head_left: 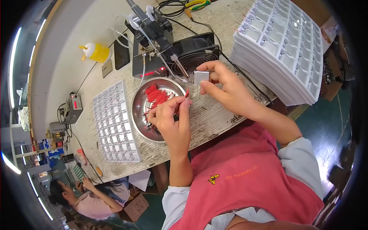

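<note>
My right hand pinches a small flat silver square, which looks like a pouch battery cell, between thumb and fingers. My left hand is closed on a short red wire, its end pointing up beside the cell. Just left of the cell, a soldering iron fixed in a stand points its tip down toward it; I cannot tell whether they touch. Under my left hand stands a round metal bowl holding many cut red wires and some black ones.
A white tray of silver cells lies left. At right rises a tall stack of white trays. Behind are a black soldering unit, a yellow bottle, a phone and pliers. Another person works at lower left.
</note>
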{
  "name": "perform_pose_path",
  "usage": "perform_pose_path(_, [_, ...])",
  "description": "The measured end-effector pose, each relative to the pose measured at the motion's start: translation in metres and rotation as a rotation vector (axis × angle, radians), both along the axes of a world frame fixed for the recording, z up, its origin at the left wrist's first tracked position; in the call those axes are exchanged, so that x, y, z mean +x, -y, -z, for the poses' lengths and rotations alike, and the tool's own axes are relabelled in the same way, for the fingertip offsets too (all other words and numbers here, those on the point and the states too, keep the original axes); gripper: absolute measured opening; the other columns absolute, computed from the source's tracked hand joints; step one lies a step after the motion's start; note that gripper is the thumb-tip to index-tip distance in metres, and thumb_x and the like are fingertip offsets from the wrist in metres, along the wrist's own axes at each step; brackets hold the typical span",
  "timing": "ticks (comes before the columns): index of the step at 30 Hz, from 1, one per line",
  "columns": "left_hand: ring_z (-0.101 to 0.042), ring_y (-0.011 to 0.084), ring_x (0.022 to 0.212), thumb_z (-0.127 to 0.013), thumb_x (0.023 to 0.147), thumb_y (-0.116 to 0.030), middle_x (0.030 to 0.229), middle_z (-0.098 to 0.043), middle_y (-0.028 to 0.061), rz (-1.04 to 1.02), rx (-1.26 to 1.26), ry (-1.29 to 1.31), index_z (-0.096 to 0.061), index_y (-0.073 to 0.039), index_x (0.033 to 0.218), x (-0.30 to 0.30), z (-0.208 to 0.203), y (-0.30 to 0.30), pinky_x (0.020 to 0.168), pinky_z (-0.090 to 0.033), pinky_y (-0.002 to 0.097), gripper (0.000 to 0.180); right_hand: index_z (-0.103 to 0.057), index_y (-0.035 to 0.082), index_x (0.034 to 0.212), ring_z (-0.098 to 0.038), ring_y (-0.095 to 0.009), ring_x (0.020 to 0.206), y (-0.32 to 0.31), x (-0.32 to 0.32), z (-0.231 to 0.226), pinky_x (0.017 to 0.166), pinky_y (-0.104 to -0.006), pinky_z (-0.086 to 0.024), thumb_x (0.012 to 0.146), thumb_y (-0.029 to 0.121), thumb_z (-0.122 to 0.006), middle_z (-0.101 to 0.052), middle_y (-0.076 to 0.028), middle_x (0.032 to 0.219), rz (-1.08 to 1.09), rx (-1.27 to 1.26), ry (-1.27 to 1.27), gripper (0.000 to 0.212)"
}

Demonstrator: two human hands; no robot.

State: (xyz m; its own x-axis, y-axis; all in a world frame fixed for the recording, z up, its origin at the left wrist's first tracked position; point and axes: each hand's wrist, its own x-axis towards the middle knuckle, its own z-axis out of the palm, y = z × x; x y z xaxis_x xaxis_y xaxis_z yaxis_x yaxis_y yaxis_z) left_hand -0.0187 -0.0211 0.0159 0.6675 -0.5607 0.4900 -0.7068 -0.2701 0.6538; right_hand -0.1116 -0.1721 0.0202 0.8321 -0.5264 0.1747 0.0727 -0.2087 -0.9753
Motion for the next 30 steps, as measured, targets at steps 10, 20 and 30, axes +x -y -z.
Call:
perform_pose_path(10, [-0.053, 0.0104, 0.068, -0.071, 0.084, -0.016, 0.073, -0.061, -0.0034, 0.009, 0.010, -0.001, -0.069, -0.010, 0.087, 0.0001, -0.0001, 0.0043, 0.087, -0.029, 0.0304, 0.007, -0.049, 0.000, 0.117, -0.067, -0.023, 0.076, -0.0017, -0.0007, -0.0005, 0.070, -0.0349, -0.051, 0.091, 0.010, -0.058, -0.065, -0.012, 0.081, 0.022, -0.011, 0.024, 0.030])
perform_pose_path(20, [-0.052, 0.0116, 0.068, -0.072, 0.083, -0.018, 0.073, -0.061, -0.0028, 0.004, 0.013, 0.018, -0.068, -0.010, 0.089, 0.0011, 0.0024, 0.0066, 0.087, -0.029, 0.0315, 0.010, -0.046, -0.001, 0.122, -0.064, -0.011, 0.085, -0.0006, -0.0046, -0.0068, 0.076, -0.0274, -0.051, 0.094, 0.007, -0.055, -0.065, -0.007, 0.089, -0.018, -0.085, -0.066, 0.031])
perform_pose_path(30, [-0.052, 0.0116, 0.067, -0.072, 0.083, -0.018, 0.073, -0.061, -0.0031, 0.011, 0.017, 0.005, -0.068, -0.010, 0.089, 0.0003, 0.0049, 0.0058, 0.086, -0.030, 0.0315, 0.010, -0.049, 0.000, 0.118, -0.064, -0.019, 0.079, -0.0035, -0.0045, -0.0023, 0.072, -0.0321, -0.051, 0.092, 0.009, -0.058, -0.063, -0.010, 0.083, 0.027, -0.101, -0.031, 0.029])
